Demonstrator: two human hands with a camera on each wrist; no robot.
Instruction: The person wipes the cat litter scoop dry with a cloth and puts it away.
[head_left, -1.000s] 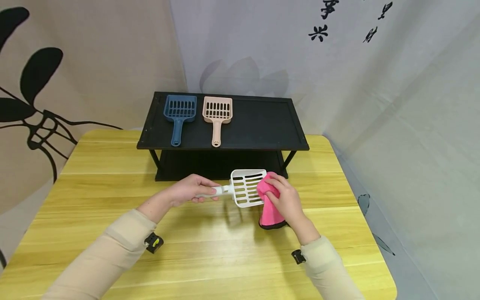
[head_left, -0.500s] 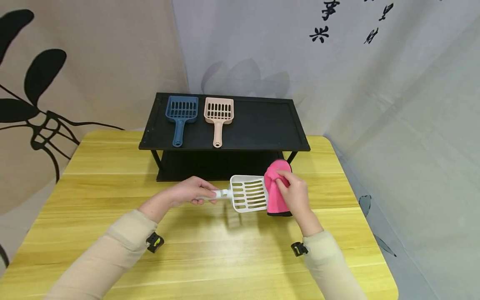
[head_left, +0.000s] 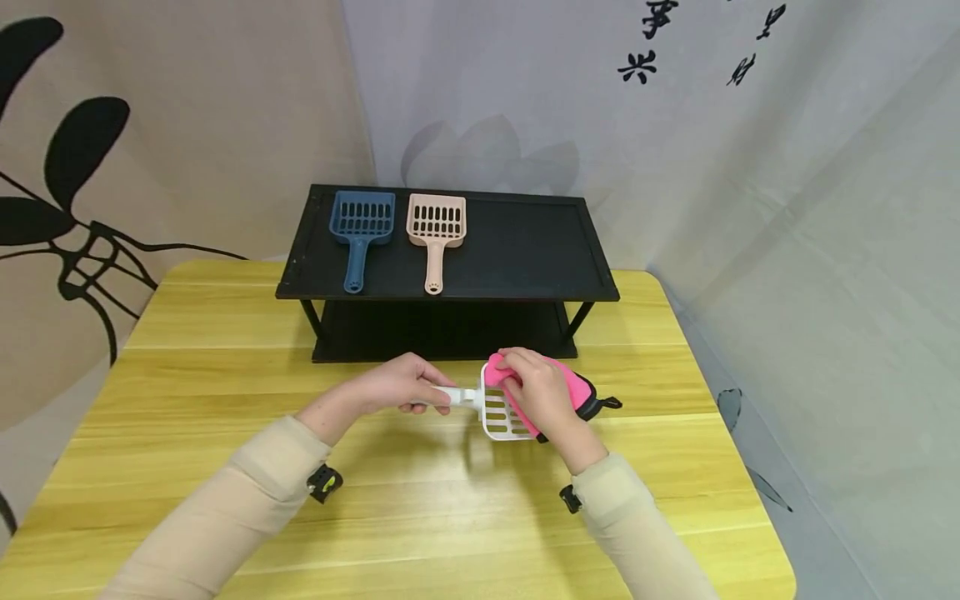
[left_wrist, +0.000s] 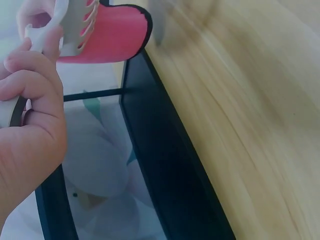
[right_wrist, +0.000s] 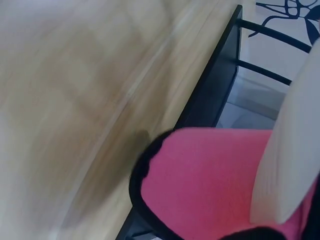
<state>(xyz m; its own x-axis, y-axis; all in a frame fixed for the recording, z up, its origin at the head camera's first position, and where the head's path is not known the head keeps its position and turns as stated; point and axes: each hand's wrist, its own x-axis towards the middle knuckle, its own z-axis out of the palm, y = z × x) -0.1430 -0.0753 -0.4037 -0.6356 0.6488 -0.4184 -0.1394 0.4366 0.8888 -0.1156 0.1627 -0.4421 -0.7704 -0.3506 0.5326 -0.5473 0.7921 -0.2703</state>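
Note:
My left hand (head_left: 405,385) grips the handle of a white slotted litter scoop (head_left: 504,421), held level above the table. In the left wrist view the fingers (left_wrist: 37,87) curl round that handle. My right hand (head_left: 542,392) pinches a pink cloth (head_left: 573,383) with black edging and a black loop, pressing it against the scoop's slotted pan near the handle end. The cloth covers much of the pan. In the right wrist view the pink cloth (right_wrist: 210,175) hangs beside the white scoop (right_wrist: 287,150); the right hand's fingers are out of sight there.
A two-tier black rack (head_left: 525,250) stands at the back of the wooden table (head_left: 420,517). On its top lie a blue litter scoop (head_left: 362,221) and a pale pink litter scoop (head_left: 436,223), side by side at the left. A printed curtain (head_left: 480,100) hangs behind.
The right hand has moved the cloth leftward across the pan, from its far end toward the handle. The left hand and the white scoop have shifted slightly right and nearer to me.

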